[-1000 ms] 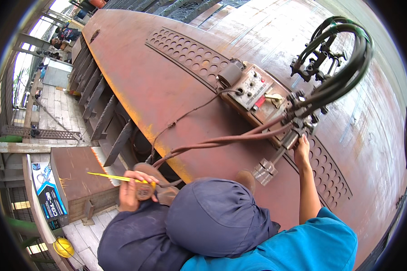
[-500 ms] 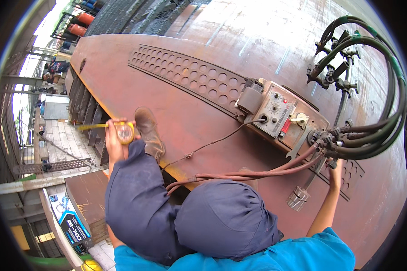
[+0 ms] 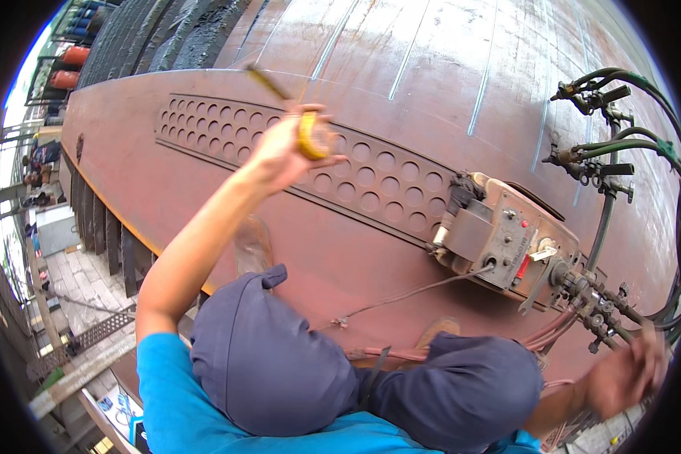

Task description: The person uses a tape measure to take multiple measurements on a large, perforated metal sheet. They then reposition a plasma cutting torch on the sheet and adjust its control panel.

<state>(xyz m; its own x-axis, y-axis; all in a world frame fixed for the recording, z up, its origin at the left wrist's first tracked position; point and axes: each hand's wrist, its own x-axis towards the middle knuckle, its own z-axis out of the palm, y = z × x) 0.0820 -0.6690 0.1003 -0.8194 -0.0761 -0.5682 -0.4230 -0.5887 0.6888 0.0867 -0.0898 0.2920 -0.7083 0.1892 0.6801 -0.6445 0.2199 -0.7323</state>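
My left hand [image 3: 280, 155] is closed around a yellow tape measure [image 3: 312, 136], raised over the rusty steel plate [image 3: 371, 284]. A short length of its blade [image 3: 268, 82] sticks out toward the far side, smeared by motion. On a track with round holes [image 3: 367, 178] rests a track-mounted gas cutting machine [image 3: 518, 238] with knobs and a red switch. My right hand [image 3: 624, 374], blurred, is at the lower right near the hoses, its fingers apart and nothing seen in them. A spanner [image 3: 536, 297] lies against the machine's near side.
Valves and torch fittings [image 3: 594, 163] with dark hoses [image 3: 651, 147] stand at the right. Red hoses [image 3: 552, 333] run past my knees. Blue-white lines [image 3: 405, 60] mark the far plate. Dark steel strips [image 3: 155, 38] lie at the far left; paving [image 3: 91, 276] is below the plate's left edge.
My left hand has swung up and right over the plate with the tape measure. My right hand has left the torch fitting and moved right. The view has shifted, and my knees with it.
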